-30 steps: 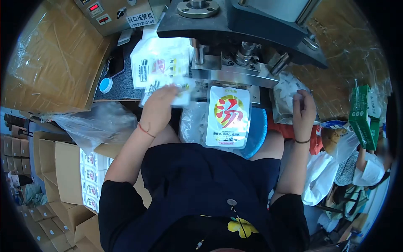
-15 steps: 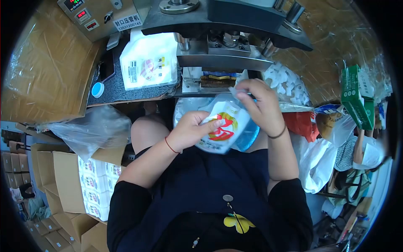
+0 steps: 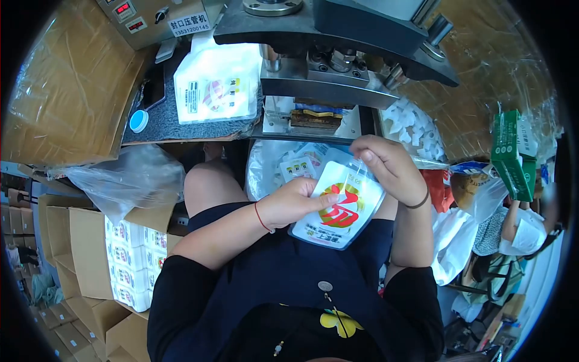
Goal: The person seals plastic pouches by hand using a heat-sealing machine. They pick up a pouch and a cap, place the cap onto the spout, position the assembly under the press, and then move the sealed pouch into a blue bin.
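Note:
My left hand (image 3: 292,204) is closed on the left side of a flat white pouch (image 3: 357,208) printed with large red characters on a yellow-green patch. The thumb lies across the print. At the pouch's clear top edge, the curled fingers of my right hand (image 3: 395,175) pinch its upper right corner; their tips are partly hidden. Beyond the pouch, a plastic-lined bin (image 3: 258,172) between my knees holds several printed pouches (image 3: 297,169). The press (image 3: 329,89) stands above, with its lower block (image 3: 315,120) just past my hands.
A stack of white pouches (image 3: 214,90) lies on the grey mat (image 3: 163,127), beside a blue cap (image 3: 139,121) and a phone (image 3: 154,90). White scraps (image 3: 413,130) are piled on the right, near a green box (image 3: 505,154). An open carton holds packed pouches (image 3: 129,256) at left.
The pouch has come nearer to my body and turned flatter to view. My right hand has moved down and right along its top edge. The view has shifted slightly.

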`<state>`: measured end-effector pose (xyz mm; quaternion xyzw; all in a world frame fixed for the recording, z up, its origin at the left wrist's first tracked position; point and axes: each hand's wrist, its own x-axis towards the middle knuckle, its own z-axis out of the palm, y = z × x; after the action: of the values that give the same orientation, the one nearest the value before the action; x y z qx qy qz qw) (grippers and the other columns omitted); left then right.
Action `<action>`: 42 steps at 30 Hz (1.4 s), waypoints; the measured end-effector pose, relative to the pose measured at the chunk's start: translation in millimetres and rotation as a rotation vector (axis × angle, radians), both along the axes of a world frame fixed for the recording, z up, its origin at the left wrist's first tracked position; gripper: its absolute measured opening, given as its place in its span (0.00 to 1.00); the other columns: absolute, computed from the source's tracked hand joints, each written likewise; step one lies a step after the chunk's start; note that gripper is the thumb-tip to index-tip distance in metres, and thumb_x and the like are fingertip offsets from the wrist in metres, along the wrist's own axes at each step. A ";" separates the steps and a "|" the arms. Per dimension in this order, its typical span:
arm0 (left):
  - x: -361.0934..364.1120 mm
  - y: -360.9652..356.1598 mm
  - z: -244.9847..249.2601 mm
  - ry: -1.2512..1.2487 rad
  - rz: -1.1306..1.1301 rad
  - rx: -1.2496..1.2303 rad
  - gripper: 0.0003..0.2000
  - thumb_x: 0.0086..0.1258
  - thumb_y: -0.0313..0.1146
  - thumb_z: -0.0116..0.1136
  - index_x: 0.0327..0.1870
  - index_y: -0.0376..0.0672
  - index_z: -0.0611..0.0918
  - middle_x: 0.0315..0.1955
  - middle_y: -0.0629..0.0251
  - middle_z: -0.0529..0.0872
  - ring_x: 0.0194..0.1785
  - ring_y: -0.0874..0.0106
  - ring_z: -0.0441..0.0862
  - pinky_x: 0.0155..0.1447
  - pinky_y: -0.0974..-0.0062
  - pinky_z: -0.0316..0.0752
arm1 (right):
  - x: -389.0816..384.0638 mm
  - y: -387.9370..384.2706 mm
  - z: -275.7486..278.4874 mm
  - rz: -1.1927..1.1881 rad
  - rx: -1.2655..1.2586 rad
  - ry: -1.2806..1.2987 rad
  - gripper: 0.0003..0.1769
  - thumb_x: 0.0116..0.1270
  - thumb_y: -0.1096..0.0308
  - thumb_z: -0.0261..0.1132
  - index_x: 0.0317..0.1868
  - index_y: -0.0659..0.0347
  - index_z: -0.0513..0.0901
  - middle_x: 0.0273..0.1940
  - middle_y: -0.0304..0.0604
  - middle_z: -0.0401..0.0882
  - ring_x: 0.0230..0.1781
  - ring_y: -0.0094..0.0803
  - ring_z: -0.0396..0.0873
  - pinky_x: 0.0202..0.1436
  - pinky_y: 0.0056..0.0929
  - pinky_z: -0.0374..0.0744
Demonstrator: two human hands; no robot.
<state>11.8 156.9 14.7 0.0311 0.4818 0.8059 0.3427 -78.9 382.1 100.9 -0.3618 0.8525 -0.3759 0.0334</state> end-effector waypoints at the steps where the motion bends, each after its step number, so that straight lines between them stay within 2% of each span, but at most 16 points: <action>1: -0.6 -0.5 -1.6 -0.006 -0.016 0.007 0.16 0.77 0.35 0.65 0.58 0.33 0.84 0.49 0.62 0.90 0.50 0.78 0.86 0.59 0.75 0.80 | -3.3 4.5 -5.2 -0.058 0.005 0.082 0.15 0.81 0.61 0.55 0.47 0.65 0.83 0.42 0.53 0.83 0.42 0.48 0.82 0.49 0.39 0.79; 4: -14.1 -10.6 -9.5 -0.016 0.036 0.042 0.16 0.73 0.26 0.65 0.60 0.33 0.83 0.51 0.60 0.90 0.52 0.74 0.87 0.60 0.72 0.82 | -24.0 28.7 -8.6 -0.392 0.260 0.472 0.17 0.75 0.57 0.61 0.52 0.61 0.83 0.48 0.53 0.82 0.47 0.57 0.81 0.52 0.49 0.79; 6: -30.6 -23.6 -9.7 -0.032 0.143 0.056 0.16 0.73 0.25 0.64 0.60 0.33 0.82 0.53 0.59 0.89 0.52 0.72 0.88 0.59 0.70 0.83 | -31.1 57.8 -27.7 -0.470 0.557 0.322 0.20 0.74 0.52 0.62 0.53 0.61 0.82 0.49 0.53 0.81 0.46 0.58 0.80 0.52 0.49 0.78; 12: -62.0 -35.1 -19.0 -0.059 0.258 0.060 0.19 0.70 0.25 0.66 0.60 0.28 0.79 0.50 0.54 0.89 0.47 0.68 0.90 0.55 0.67 0.84 | -34.9 84.8 -48.2 -0.173 0.326 0.068 0.16 0.72 0.56 0.64 0.48 0.62 0.82 0.44 0.52 0.79 0.43 0.51 0.81 0.48 0.44 0.78; 14: -67.9 -45.1 -39.6 0.375 0.492 -0.217 0.25 0.75 0.33 0.65 0.66 0.30 0.73 0.54 0.52 0.87 0.50 0.67 0.88 0.57 0.67 0.83 | -27.7 86.2 -42.4 -0.166 0.249 -0.030 0.13 0.71 0.62 0.64 0.47 0.62 0.81 0.43 0.51 0.78 0.44 0.48 0.80 0.49 0.40 0.77; 16: -73.8 -89.1 4.5 0.454 0.746 -0.708 0.29 0.77 0.39 0.62 0.71 0.33 0.68 0.57 0.46 0.84 0.57 0.59 0.86 0.62 0.64 0.79 | -27.2 87.7 -32.7 -0.155 0.206 -0.074 0.10 0.71 0.67 0.63 0.47 0.63 0.81 0.42 0.50 0.78 0.45 0.45 0.79 0.51 0.36 0.76; 18: -84.3 -132.6 12.9 1.317 0.979 -1.668 0.28 0.75 0.39 0.61 0.72 0.38 0.69 0.57 0.42 0.83 0.62 0.51 0.82 0.66 0.60 0.75 | -26.9 91.9 -25.9 -0.143 0.189 -0.056 0.09 0.70 0.72 0.62 0.48 0.64 0.81 0.43 0.49 0.77 0.46 0.42 0.78 0.52 0.33 0.75; 20: -66.7 -145.8 1.6 1.427 0.661 -1.841 0.25 0.75 0.32 0.57 0.72 0.38 0.71 0.58 0.43 0.84 0.64 0.48 0.79 0.68 0.59 0.73 | -38.3 97.4 -41.9 -0.210 0.014 0.057 0.08 0.73 0.76 0.59 0.49 0.66 0.81 0.44 0.48 0.77 0.47 0.41 0.78 0.54 0.32 0.75; 24: -36.6 -150.3 -23.0 1.365 0.483 -1.529 0.19 0.75 0.29 0.57 0.66 0.42 0.79 0.55 0.45 0.86 0.62 0.47 0.81 0.67 0.58 0.75 | -35.3 94.7 -58.1 -0.520 -0.276 0.070 0.10 0.78 0.79 0.53 0.55 0.64 0.78 0.51 0.45 0.80 0.50 0.31 0.79 0.55 0.26 0.77; 25: -28.5 -146.6 -12.6 1.147 0.531 -1.477 0.16 0.78 0.29 0.56 0.63 0.40 0.82 0.51 0.51 0.88 0.55 0.57 0.87 0.61 0.64 0.79 | -30.6 89.6 -56.0 -0.531 -0.319 0.051 0.11 0.78 0.78 0.53 0.56 0.64 0.77 0.53 0.44 0.80 0.50 0.29 0.80 0.52 0.25 0.78; 28: -21.8 -122.6 -11.3 0.439 0.787 -0.391 0.13 0.80 0.32 0.59 0.58 0.37 0.85 0.42 0.61 0.91 0.43 0.75 0.86 0.50 0.73 0.81 | -17.1 57.1 -57.0 -0.417 -0.554 -0.036 0.16 0.75 0.81 0.59 0.61 0.64 0.75 0.56 0.43 0.82 0.50 0.24 0.80 0.50 0.23 0.77; 30: -16.9 -112.8 -2.6 0.505 0.533 -0.628 0.12 0.75 0.36 0.68 0.41 0.34 0.90 0.33 0.66 0.90 0.36 0.84 0.82 0.41 0.82 0.76 | -3.9 31.7 -50.6 -0.312 -0.441 -0.120 0.13 0.72 0.80 0.61 0.55 0.63 0.80 0.48 0.43 0.84 0.47 0.27 0.82 0.49 0.27 0.79; 33: -14.3 -81.3 0.9 0.630 0.401 -0.759 0.14 0.73 0.39 0.70 0.42 0.34 0.89 0.30 0.67 0.89 0.33 0.85 0.81 0.38 0.81 0.76 | 9.7 -6.5 -21.9 -0.149 -0.329 0.175 0.10 0.69 0.73 0.68 0.49 0.65 0.84 0.43 0.46 0.84 0.39 0.30 0.82 0.44 0.27 0.78; 35: -13.3 -60.5 1.8 0.592 0.319 -0.761 0.15 0.73 0.40 0.70 0.43 0.33 0.89 0.27 0.68 0.88 0.31 0.85 0.79 0.37 0.81 0.75 | 13.9 -21.4 -19.0 -0.189 -0.445 0.098 0.11 0.67 0.70 0.71 0.47 0.66 0.86 0.38 0.46 0.84 0.35 0.35 0.82 0.40 0.30 0.78; 39: -5.4 -27.7 8.9 0.428 0.230 -0.518 0.17 0.75 0.43 0.67 0.41 0.33 0.90 0.25 0.71 0.87 0.30 0.86 0.77 0.35 0.82 0.73 | 15.9 -35.4 -6.5 -0.130 -0.223 0.135 0.12 0.68 0.63 0.72 0.45 0.63 0.87 0.34 0.47 0.85 0.34 0.42 0.82 0.41 0.36 0.79; 42: 1.0 -14.2 7.5 0.198 0.117 -0.194 0.16 0.79 0.40 0.63 0.52 0.34 0.87 0.41 0.67 0.91 0.43 0.82 0.84 0.50 0.78 0.80 | 2.2 -14.7 -4.6 0.044 -0.051 0.215 0.10 0.74 0.67 0.65 0.47 0.64 0.87 0.36 0.46 0.84 0.38 0.40 0.81 0.47 0.34 0.79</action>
<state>12.8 142.8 22.2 0.0490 0.5900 0.7670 0.2475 -76.7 367.4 96.3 -0.4193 0.8331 -0.3558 -0.0591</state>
